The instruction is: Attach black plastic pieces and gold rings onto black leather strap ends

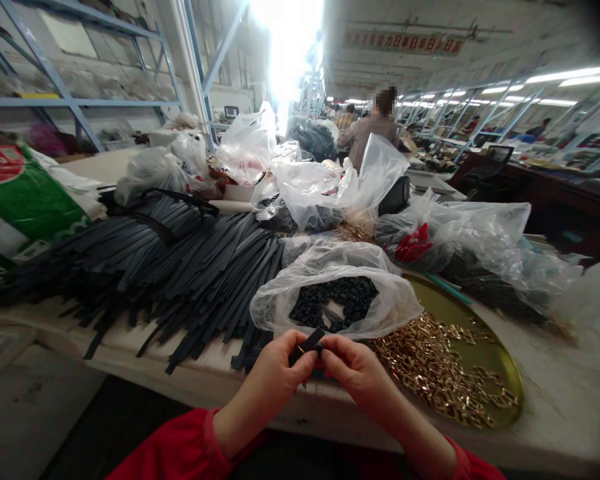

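My left hand and my right hand meet at the table's front edge, both pinching one short black strap piece between their fingertips. A small gold ring seems to sit at the left fingertips. Just beyond the hands lies an open clear plastic bag holding small black parts. To the right is a round gold tray with several gold metal buckles. A large heap of black straps covers the table to the left.
More clear bags of dark parts and one with a red item crowd the back of the table. A green and white sack stands at left. A person works farther back. Blue shelving lines the left wall.
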`<state>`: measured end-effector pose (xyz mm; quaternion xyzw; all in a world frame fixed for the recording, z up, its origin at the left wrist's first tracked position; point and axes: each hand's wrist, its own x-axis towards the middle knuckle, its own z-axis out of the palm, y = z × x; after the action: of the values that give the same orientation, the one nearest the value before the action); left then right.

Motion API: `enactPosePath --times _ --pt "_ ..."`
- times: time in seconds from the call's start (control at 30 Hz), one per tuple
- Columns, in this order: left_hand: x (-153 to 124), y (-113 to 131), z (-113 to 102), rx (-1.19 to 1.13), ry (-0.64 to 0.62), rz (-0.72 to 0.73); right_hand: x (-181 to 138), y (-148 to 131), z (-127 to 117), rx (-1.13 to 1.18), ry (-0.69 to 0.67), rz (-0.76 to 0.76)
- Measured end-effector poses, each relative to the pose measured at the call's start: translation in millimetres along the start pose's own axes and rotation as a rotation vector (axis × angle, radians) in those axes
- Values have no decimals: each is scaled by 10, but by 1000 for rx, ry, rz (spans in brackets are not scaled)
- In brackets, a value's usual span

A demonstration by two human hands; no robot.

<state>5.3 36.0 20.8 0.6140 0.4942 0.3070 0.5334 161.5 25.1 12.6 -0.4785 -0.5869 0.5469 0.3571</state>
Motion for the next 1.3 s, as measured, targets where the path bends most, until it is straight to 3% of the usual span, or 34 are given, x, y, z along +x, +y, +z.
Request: enactPosePath --times 0.17,0.27,0.6,0.77,0.87,1.07,1.17,1.3 --pt "-110 -72 32 265 55 54 -125 60 148 -518 145 -195" --pt "-145 -80 41 366 79 37 -148 95 210 -607 199 -192" --pt "-174 -121 10 374 17 51 -161 198 283 -407 247 -53" --pt "-161 -192 17 363 26 6 -166 292 264 -337 177 -88" --pt "-151 -197 2 333 -13 0 -164 344 234 -145 96 -83" --pt "-153 -141 -62 285 -83 26 -129 402 231 450 91 138" --pt "-176 -115 -90 305 -98 2 -113 409 229 542 96 155" --pt "-210 -107 -99 301 -81 2 -100 403 232 496 110 135"
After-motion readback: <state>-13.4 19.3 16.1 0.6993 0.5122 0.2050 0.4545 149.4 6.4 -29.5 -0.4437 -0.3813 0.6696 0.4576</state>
